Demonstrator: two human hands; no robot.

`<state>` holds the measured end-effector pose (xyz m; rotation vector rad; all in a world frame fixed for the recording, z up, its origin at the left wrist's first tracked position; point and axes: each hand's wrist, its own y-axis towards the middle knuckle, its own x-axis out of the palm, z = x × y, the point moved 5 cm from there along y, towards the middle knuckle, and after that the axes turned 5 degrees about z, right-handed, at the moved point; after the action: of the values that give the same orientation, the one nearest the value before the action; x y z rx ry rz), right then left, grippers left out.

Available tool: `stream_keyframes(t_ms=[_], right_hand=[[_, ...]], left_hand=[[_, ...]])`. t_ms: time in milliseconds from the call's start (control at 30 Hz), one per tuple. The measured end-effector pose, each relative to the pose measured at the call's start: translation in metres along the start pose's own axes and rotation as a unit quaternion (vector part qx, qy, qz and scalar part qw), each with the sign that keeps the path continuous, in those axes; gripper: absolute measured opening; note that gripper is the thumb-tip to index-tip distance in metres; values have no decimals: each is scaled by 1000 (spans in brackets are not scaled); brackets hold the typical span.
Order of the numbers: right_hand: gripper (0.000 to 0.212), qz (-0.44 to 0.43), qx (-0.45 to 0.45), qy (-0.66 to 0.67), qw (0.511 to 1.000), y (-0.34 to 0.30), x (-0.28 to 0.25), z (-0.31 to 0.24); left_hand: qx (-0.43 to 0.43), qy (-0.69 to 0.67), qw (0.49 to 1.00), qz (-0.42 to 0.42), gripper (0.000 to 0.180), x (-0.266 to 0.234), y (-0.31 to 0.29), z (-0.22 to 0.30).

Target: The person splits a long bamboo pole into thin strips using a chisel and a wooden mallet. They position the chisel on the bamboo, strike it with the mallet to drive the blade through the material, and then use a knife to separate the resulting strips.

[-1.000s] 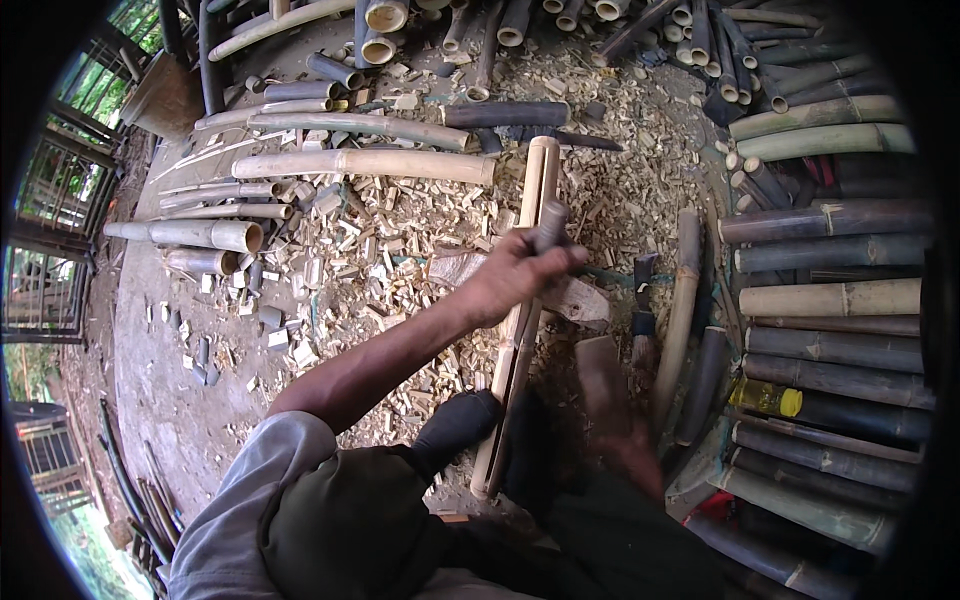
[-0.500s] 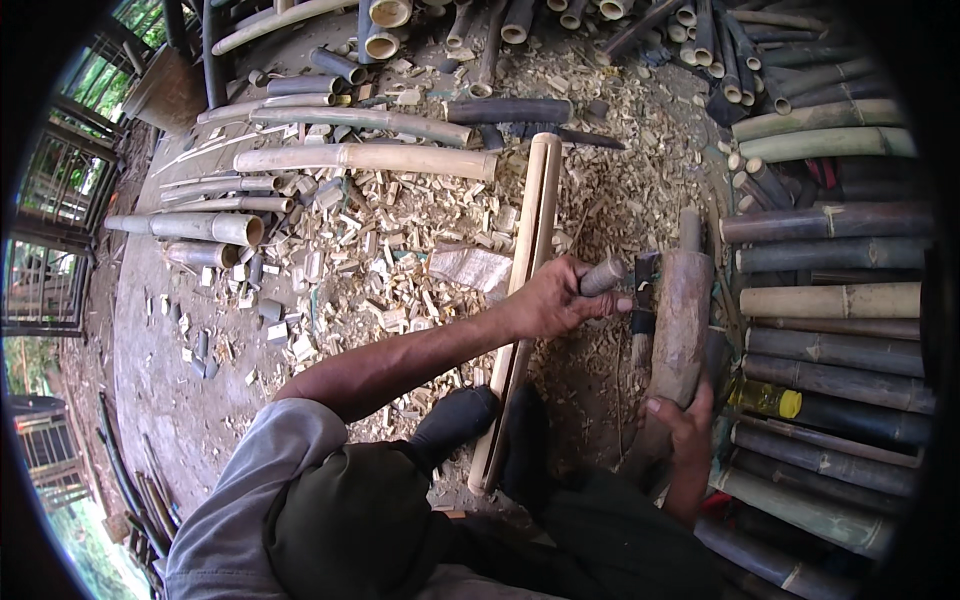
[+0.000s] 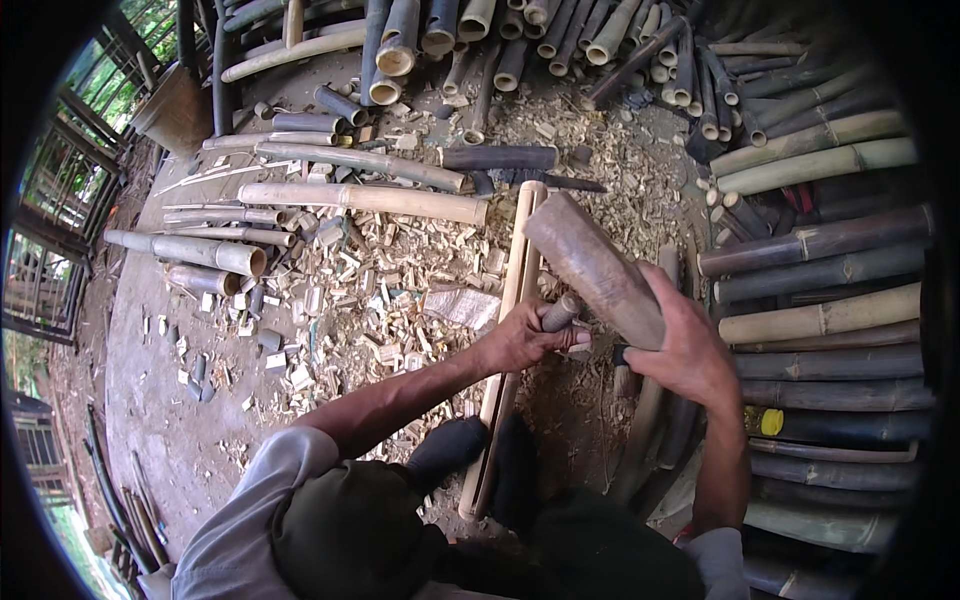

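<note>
A pale bamboo pole (image 3: 507,270) with a long slot along it lies lengthwise before me, its near end between my feet. Over its middle, my left hand (image 3: 520,338) is closed around a chisel (image 3: 560,313); the round, worn butt of its handle points up and the blade is hidden. My right hand (image 3: 690,345) grips a thick wooden mallet (image 3: 592,262) near its lower end. The mallet is raised and tilted, its broad head over the pole's far part, apart from the chisel. Below my right hand, a dark tool with a wooden handle (image 3: 622,380) is partly hidden.
Wood chips (image 3: 370,260) cover the floor. Cut bamboo lengths (image 3: 360,200) lie at the far left, and more dark bamboo poles (image 3: 830,365) are stacked along the right. A bottle with a yellow cap (image 3: 771,421) rests among them. My dark-covered foot (image 3: 448,445) is beside the pole.
My right hand has lifted the mallet from the right side and swung it up and leftward toward the pole. My left hand with the chisel has shifted slightly left and nearer to me.
</note>
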<state>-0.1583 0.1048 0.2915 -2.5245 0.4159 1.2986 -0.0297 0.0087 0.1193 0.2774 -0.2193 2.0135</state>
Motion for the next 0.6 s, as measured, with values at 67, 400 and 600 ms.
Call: stream_keyframes(t_ms=[67, 400, 600], right_hand=[[92, 23, -11, 43, 999, 1, -18, 4], [94, -20, 16, 41, 999, 12, 24, 4], [91, 45, -74, 94, 992, 4, 7, 10]], left_hand=[[-56, 43, 997, -29, 29, -1, 9, 1], [-36, 23, 999, -15, 29, -2, 9, -3], [111, 66, 983, -132, 13, 11, -22, -14]])
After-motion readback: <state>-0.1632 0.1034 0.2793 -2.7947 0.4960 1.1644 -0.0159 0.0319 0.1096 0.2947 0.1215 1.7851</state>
